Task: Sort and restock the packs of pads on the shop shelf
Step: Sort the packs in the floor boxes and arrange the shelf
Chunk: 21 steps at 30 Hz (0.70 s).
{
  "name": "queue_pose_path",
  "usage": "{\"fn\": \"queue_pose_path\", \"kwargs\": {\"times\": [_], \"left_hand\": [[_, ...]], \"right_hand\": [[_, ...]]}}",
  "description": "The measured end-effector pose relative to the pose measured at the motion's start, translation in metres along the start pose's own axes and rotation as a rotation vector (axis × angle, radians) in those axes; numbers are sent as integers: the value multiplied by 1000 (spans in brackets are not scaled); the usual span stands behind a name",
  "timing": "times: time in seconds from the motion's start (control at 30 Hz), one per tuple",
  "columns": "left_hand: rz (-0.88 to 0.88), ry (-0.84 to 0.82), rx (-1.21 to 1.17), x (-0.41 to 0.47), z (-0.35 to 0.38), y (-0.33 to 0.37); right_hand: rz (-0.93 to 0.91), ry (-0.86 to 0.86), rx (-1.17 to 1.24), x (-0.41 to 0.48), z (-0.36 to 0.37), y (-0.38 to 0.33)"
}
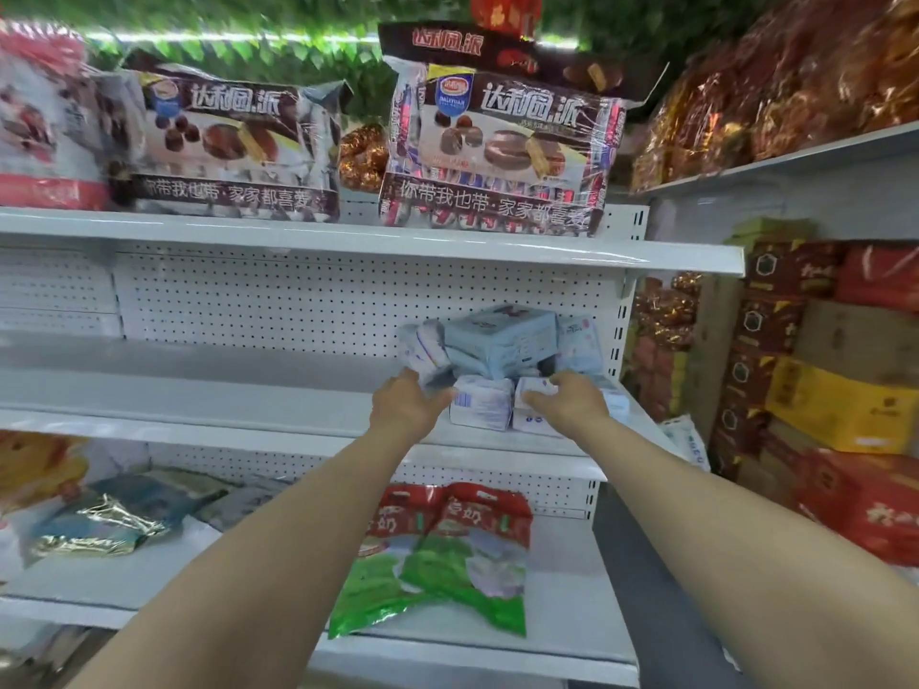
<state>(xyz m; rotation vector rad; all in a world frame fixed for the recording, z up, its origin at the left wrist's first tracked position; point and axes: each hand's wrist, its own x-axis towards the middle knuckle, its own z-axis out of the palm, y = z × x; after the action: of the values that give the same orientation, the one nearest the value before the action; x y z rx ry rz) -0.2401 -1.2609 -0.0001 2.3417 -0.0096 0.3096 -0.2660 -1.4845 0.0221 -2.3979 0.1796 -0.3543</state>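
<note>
Head view of a person reaching with both bare arms to the middle shelf (199,380) of a white metal shop rack. A loose pile of pad packs (502,363), pale blue and white, sits heaped at the right end of that shelf, close to its front edge. The rest of the shelf to the left shows only bare board.

The left hand (405,400) is at the lower end of a tilted pack (425,345) on the left of the pile. Its fingers are hidden, so it cannot be told whether they close on the pack. The right hand (567,397) has its fingers curled over the front right pack (534,417), with the thumb against its side. A front left pack (481,402) stands between the two hands.

The step appears to be sorting: the heap is jumbled, nothing is lined up yet. The next move likely calls for lifting packs off without toppling the large blue pack (497,335) resting on top, then setting like with like in rows along the shelf.

A perforated back panel (298,300) runs behind. The top shelf (298,241) holds big chocolate pie bags (497,146). The bottom shelf (562,614) holds red and green bags (447,554) at its front right and foil bags (104,519) at the left. Stacked cartons (840,405) stand to the right of the rack.
</note>
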Motion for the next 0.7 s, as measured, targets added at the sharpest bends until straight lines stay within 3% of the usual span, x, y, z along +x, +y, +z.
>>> {"fn": "queue_pose_path", "kwargs": {"times": [0.33,0.57,0.7], "left_hand": [[47,-228,-173,84,51,3],[-90,-307,-325,109,72,-7],[-125,-338,-400,111,71,-10]], "right_hand": [[135,68,-44,77,31,23],[198,37,-103,91,34,32],[258,21,-3,78,34,25]]}}
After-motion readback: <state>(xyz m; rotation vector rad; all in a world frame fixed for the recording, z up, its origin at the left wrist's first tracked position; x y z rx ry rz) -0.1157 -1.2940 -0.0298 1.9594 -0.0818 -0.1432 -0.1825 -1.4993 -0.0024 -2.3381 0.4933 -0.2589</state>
